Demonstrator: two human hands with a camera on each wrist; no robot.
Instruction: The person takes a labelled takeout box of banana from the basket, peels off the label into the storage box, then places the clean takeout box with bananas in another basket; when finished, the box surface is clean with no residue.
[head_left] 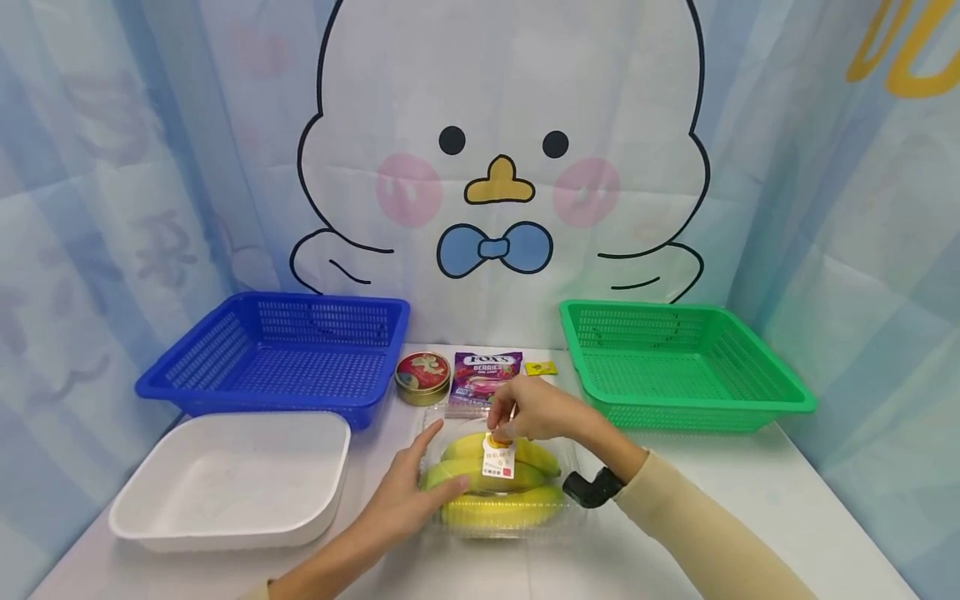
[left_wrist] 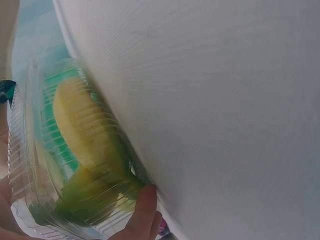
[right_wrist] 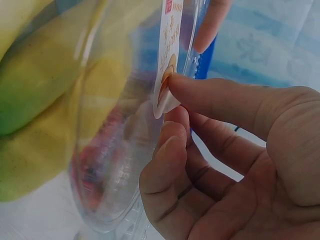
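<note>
A clear plastic box (head_left: 562,510) holding yellow-green bananas (head_left: 487,475) sits on the table in front of me. A white paper label (head_left: 498,458) with an orange picture is on its lid. My right hand (head_left: 542,408) pinches the label's far end between thumb and finger. That end (right_wrist: 170,102) is bent away from the plastic in the right wrist view. My left hand (head_left: 405,487) rests along the box's left side with fingers extended, its thumb lying over the lid. A left fingertip (left_wrist: 146,197) touches the lower edge of the box in the left wrist view.
Behind the box stand a round red-lidded tin (head_left: 423,377), a purple Fox's Berries candy bag (head_left: 483,375) and a small yellow packet (head_left: 540,367). A blue basket (head_left: 382,333) and a white tub (head_left: 333,467) are on the left, a green basket (head_left: 780,392) on the right.
</note>
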